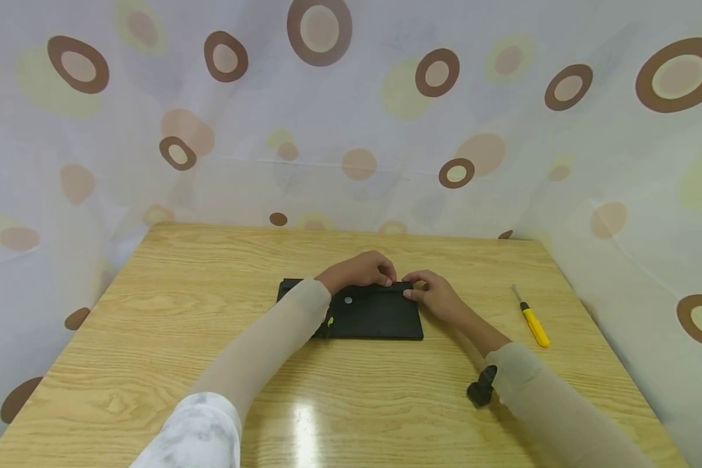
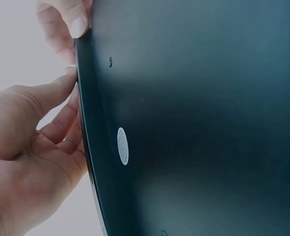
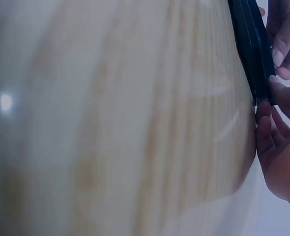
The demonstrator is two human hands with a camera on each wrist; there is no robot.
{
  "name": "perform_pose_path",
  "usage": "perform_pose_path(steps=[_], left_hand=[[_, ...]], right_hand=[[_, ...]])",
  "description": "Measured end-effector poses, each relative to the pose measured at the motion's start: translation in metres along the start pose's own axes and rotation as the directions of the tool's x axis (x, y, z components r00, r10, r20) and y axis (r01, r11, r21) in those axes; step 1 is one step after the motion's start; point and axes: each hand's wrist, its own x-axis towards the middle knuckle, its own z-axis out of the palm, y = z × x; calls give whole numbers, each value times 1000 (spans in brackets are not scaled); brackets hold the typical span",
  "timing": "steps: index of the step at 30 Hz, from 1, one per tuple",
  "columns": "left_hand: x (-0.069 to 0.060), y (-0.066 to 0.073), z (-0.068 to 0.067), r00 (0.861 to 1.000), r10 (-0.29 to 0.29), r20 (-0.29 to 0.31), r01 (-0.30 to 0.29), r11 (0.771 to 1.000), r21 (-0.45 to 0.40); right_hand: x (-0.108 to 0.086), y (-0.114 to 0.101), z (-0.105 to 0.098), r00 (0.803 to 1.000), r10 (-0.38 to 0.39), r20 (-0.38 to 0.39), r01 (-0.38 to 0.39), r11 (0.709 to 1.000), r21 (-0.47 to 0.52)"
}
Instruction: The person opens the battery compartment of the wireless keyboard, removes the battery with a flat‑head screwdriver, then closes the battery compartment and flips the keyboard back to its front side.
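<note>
A flat black rectangular device (image 1: pixel 380 318) lies on the wooden table, with a raised strip along its far edge. Its face carries a round silver sticker (image 2: pixel 122 146) and a small screw hole (image 2: pixel 111 62). My left hand (image 1: pixel 363 270) pinches the far edge right of the middle; in the left wrist view its thumb meets the rim and its fingers curl behind. At the far right corner, my right hand (image 1: pixel 439 298) grips the device between thumb and fingers. The two hands' fingertips are close together. My left forearm covers the device's left part in the head view.
A yellow-handled screwdriver (image 1: pixel 536 325) lies on the table (image 1: pixel 351 396) to the right of my right hand. Patterned sheeting (image 1: pixel 357 130) surrounds the table at the back and sides. A small black camera mount (image 1: pixel 481 387) hangs at my right sleeve.
</note>
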Motion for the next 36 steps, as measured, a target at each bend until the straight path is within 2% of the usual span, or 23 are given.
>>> perform_pose_path(steps=[7,11,16,20,25,31,36], left_hand=[[0,4,2,1000,-5,-16,4,1000,-8],[1,8,4,1000,0,-17,0,1000,-6],[3,15,8,1000,1,-19,-1,1000,-5],[6,19,12,1000,-8,-15,8,1000,-3],[10,23,15,1000,-24,-13,23,1000,-17],[15,25,19,999,-40,-18,40,998,37],[15,27,22,999,-42,-23,43,997,62]], right_hand=[[-14,1,-4,999,37,-33,-36,998,44],[-26,1,-5,998,59,-16,-58,996,66],[-42,-3,-4,997,76,7,-77,997,28],[-54,-7,-2,998,61,24,-62,998,10],[-66,-10,0,998,51,45,-53,997,50],[-74,-11,3,998,52,27,-54,996,64],[-76,-11,6,1000,12,5,-12,999,48]])
